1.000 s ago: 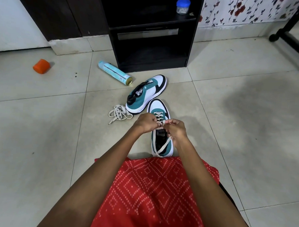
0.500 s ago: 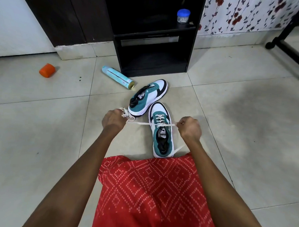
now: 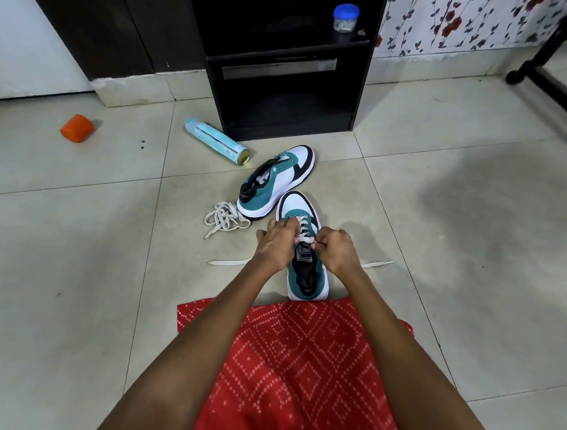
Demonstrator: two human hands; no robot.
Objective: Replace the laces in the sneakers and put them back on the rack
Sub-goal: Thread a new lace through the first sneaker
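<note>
Lacing is the step in hand: the teal, white and black sneaker standing upright (image 3: 305, 274) at the centre of the frame has a cream flat lace (image 3: 302, 227) crossed through its lower eyelets, and both hands meet over the tongue where the next crossing belongs. The left hand (image 3: 276, 243) has its fingers (image 3: 283, 226) curled down onto the lace at the eyelets, and the right hand (image 3: 334, 249) has its fingers (image 3: 320, 240) pinched closed on the lace beside the tongue. Loose lace ends trail flat on the tiled floor (image 3: 77, 303), one out to the left (image 3: 226, 262), one to the right (image 3: 376, 263).

By my judgement the next move calls for feeding a tip through the following eyelet, then evening the two ends.

Just above, the second matching sneaker (image 3: 277, 180) lies tilted and unlaced, with a bundled cream lace (image 3: 225, 217) touching its heel. Beyond it, at top centre, stands the black open rack (image 3: 359, 88), with no shoes on it.
</note>
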